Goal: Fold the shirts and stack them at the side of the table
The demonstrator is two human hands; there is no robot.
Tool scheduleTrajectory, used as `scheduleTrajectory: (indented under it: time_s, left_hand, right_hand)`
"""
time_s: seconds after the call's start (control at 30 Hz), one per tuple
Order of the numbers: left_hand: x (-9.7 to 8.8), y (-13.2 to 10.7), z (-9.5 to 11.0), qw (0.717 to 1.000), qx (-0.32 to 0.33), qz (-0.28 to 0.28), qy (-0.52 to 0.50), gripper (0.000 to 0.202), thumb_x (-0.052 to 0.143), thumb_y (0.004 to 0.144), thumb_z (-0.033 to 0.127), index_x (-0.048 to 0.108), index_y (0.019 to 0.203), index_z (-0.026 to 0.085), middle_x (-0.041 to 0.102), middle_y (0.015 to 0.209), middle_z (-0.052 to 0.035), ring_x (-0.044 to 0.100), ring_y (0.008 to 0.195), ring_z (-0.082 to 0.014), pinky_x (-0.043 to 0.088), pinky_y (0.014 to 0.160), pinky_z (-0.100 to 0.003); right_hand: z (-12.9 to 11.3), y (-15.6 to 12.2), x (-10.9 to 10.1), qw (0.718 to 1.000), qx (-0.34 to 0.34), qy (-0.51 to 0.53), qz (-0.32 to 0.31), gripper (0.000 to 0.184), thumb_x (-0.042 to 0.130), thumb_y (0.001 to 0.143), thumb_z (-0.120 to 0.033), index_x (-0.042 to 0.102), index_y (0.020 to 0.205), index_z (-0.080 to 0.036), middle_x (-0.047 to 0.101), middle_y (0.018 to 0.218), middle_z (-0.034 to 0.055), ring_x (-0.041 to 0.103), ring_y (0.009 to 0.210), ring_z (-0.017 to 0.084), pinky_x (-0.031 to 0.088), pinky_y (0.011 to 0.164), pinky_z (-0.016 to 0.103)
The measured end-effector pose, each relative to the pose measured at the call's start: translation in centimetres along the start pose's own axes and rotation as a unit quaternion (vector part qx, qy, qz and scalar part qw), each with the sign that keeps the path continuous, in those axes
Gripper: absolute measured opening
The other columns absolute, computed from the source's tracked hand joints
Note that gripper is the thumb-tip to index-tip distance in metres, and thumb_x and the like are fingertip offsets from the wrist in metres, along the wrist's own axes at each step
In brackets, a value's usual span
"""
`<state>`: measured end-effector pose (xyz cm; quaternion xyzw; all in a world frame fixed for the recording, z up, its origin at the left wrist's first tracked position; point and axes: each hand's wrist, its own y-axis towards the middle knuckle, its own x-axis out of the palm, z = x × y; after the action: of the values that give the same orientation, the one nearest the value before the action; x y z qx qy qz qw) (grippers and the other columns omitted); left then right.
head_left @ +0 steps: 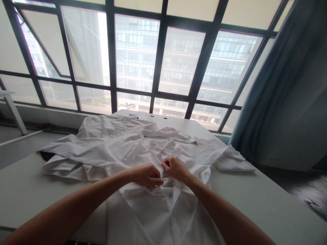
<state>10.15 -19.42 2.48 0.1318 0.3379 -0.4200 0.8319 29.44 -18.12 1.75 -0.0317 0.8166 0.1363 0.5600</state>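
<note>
A large white garment (133, 144), rumpled and looking like a coat or long shirt, spreads over the white table (245, 194) and hangs down toward me. My left hand (146, 175) is closed, thumb against the fingers, on a gathered bit of the cloth near the middle. Close beside it, slightly farther away, my right hand (176, 168) is curled shut at the same cloth, its fingertips partly hidden. Folds run out from between the two hands. A sleeve-like part reaches to the left, and a flatter folded white piece lies at the right edge.
Several small dark items (134, 117) lie at the table's far end. Tall framed windows (138, 54) stand behind it, one pane tilted outward. A grey-blue curtain (276, 85) hangs at the right. A white metal leg (15, 114) of other furniture stands at the left.
</note>
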Motion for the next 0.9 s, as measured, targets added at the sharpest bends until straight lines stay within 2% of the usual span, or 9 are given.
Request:
scheduleTrajectory:
  time_s: [0.1,0.2,0.27,0.37,0.5,0.6,0.67,0.8,0.9]
  left_hand:
    - [0.1,1.2,-1.4,0.988,-0.077,0.134,0.005,0.044,0.051,0.089,0.050,0.069,0.075,0.012,0.052,0.046,0.0029,0.051,0.044,-0.0109,0.034,0.046,-0.019]
    - [0.5,2.3,-2.2,0.973,-0.086,0.212,0.012,0.044,0.053,0.087,0.051,0.071,0.081,0.011,0.054,0.049,0.0020,0.052,0.047,-0.0124,0.034,0.048,-0.020]
    - [0.6,2.7,-2.2,0.969,-0.067,0.239,0.006,0.036,0.055,0.085,0.043,0.072,0.084,0.011,0.059,0.055,0.0007,0.054,0.053,-0.0130,0.036,0.052,-0.021]
    - [0.7,2.9,-1.8,0.964,-0.057,0.260,-0.014,0.030,0.055,0.085,0.037,0.072,0.084,0.012,0.063,0.061,-0.0018,0.055,0.059,-0.0149,0.038,0.056,-0.023]
    - [0.6,2.9,-1.7,0.963,-0.073,0.257,-0.023,0.025,0.054,0.086,0.032,0.070,0.080,0.014,0.064,0.066,-0.0037,0.057,0.063,-0.0160,0.039,0.057,-0.024]
    - [0.6,3.0,-2.1,0.966,-0.083,0.243,-0.045,0.021,0.051,0.085,0.029,0.067,0.083,0.015,0.060,0.061,-0.0014,0.052,0.057,-0.0137,0.036,0.053,-0.023]
    - [0.7,3.2,-2.4,0.965,-0.076,0.239,-0.073,0.020,0.050,0.084,0.028,0.065,0.083,0.015,0.054,0.055,0.0011,0.046,0.052,-0.0121,0.033,0.050,-0.023]
    - [1.0,3.5,-2.7,0.963,-0.047,0.238,-0.113,0.017,0.047,0.079,0.027,0.059,0.082,0.016,0.043,0.050,0.0057,0.039,0.048,-0.0105,0.028,0.047,-0.022]
    - [0.5,3.1,-2.6,0.968,-0.044,0.219,-0.115,0.014,0.047,0.075,0.025,0.057,0.079,0.016,0.042,0.048,0.0066,0.040,0.046,-0.0101,0.027,0.046,-0.021]
  right_hand:
    - [0.7,0.5,0.4,0.996,-0.010,0.093,0.006,0.021,0.054,0.081,-0.024,0.064,0.065,-0.015,0.063,0.063,0.0024,0.055,0.061,0.013,0.035,0.057,0.023]
    - [0.8,0.6,0.4,0.965,0.014,0.263,-0.019,0.020,0.053,0.082,-0.027,0.060,0.066,-0.016,0.059,0.058,-0.0015,0.052,0.052,0.010,0.037,0.052,0.021]
    - [0.6,0.5,0.6,0.929,0.056,0.363,-0.044,0.018,0.054,0.081,-0.032,0.058,0.072,-0.017,0.056,0.055,-0.0042,0.051,0.047,0.010,0.039,0.047,0.020]
    - [0.3,0.5,1.0,0.889,0.092,0.443,-0.067,0.012,0.059,0.077,-0.030,0.056,0.075,-0.018,0.053,0.053,-0.0071,0.051,0.044,0.009,0.042,0.044,0.019]
    - [0.2,0.6,1.2,0.878,0.092,0.463,-0.080,0.009,0.061,0.074,-0.025,0.056,0.072,-0.018,0.056,0.054,-0.0066,0.055,0.045,0.009,0.045,0.046,0.018]
    - [0.4,0.7,1.2,0.883,0.095,0.450,-0.094,0.008,0.058,0.075,-0.025,0.058,0.073,-0.017,0.062,0.060,-0.0038,0.059,0.049,0.010,0.045,0.046,0.018]
    - [0.5,0.8,1.3,0.898,0.086,0.420,-0.099,0.009,0.056,0.076,-0.025,0.059,0.074,-0.017,0.063,0.061,-0.0022,0.061,0.051,0.011,0.043,0.046,0.018]
    - [1.0,0.9,1.8,0.972,0.010,0.231,-0.032,0.012,0.055,0.076,-0.021,0.063,0.069,-0.015,0.063,0.060,-0.0004,0.058,0.057,0.012,0.039,0.052,0.019]
    - [1.3,0.9,1.3,0.995,-0.020,0.095,0.013,0.011,0.057,0.074,-0.018,0.066,0.069,-0.015,0.065,0.064,0.0009,0.056,0.061,0.011,0.037,0.056,0.020]
